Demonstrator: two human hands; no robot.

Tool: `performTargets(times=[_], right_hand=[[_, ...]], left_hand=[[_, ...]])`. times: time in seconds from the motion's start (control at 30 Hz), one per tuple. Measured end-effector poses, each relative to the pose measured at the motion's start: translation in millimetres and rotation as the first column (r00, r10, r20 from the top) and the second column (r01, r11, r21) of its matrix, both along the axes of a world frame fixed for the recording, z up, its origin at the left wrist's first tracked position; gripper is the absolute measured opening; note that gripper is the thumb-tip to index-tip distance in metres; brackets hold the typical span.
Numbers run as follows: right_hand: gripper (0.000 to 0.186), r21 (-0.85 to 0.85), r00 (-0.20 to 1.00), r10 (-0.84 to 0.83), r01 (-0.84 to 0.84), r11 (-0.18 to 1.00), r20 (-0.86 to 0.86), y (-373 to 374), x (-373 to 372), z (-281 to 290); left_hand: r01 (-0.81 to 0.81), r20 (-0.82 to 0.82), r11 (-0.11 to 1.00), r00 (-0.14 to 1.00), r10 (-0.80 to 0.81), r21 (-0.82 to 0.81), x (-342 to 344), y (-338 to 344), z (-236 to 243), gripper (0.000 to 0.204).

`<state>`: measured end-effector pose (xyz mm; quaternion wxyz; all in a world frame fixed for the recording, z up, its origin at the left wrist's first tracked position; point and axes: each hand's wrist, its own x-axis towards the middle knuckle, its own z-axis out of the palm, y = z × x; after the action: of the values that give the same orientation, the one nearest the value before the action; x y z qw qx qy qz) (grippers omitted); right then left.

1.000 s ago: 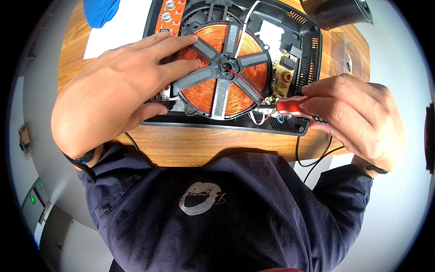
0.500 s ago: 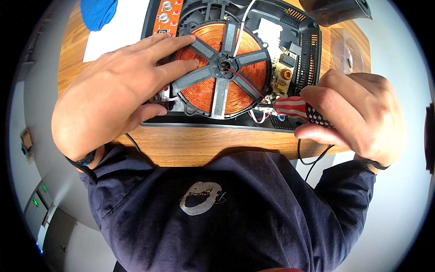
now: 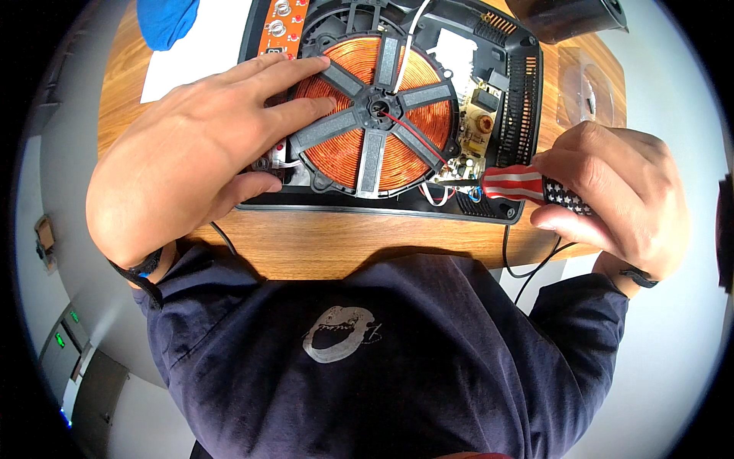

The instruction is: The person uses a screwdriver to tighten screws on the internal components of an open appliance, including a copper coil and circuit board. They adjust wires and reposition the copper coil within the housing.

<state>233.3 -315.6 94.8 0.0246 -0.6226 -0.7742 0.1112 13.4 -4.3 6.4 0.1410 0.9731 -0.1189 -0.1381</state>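
A round copper coil (image 3: 356,159) with black radial bars sits in the opened black housing (image 3: 526,47) of what looks like an induction cooker. My left hand (image 3: 202,126) lies over the coil's left side, fingers stretched and apart, with two fingertips on the coil and the thumb near the housing's front edge. In my right hand (image 3: 615,176) is a screwdriver (image 3: 511,184) with a red, white and starred handle. Its dark shaft points left, reaching under the coil's lower right edge, beside the circuit board (image 3: 479,126) and thin wires. The tip's contact is hidden.
An orange control board (image 3: 277,38) lies at the housing's far left. Beyond it are a white sheet (image 3: 205,46) and a blue cloth (image 3: 164,23). At the far right stand a dark container (image 3: 566,19) and a clear plastic tray (image 3: 585,84). A black cable (image 3: 520,274) hangs at the table's front edge.
My right hand has moved slightly right with the screwdriver, and more of its shaft now shows. The handle lies flatter. My left hand stays in place on the coil.
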Motion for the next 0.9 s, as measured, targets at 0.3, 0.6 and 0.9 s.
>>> performTargets(times=[0.3,0.6,0.9], right_hand=[[0.05,-0.01,1.0,0.02,-0.02,1.0,0.003,3.8,-4.2,-3.2],[0.048,-0.022,0.998,0.0,0.001,1.0,0.066,2.7,-5.1,-3.7],[0.048,-0.009,0.999,0.017,-0.016,1.0,0.045,4.4,-5.1,-5.4]], left_hand=[[-0.008,-0.005,1.0,1.0,0.008,-0.012,-0.7,0.6,-0.7,0.103],[0.0,0.006,1.0,1.0,0.0,-0.008,0.5,1.1,-2.7,0.102],[-0.007,-0.004,1.0,1.0,0.007,0.006,0.0,-0.8,-1.6,0.103]])
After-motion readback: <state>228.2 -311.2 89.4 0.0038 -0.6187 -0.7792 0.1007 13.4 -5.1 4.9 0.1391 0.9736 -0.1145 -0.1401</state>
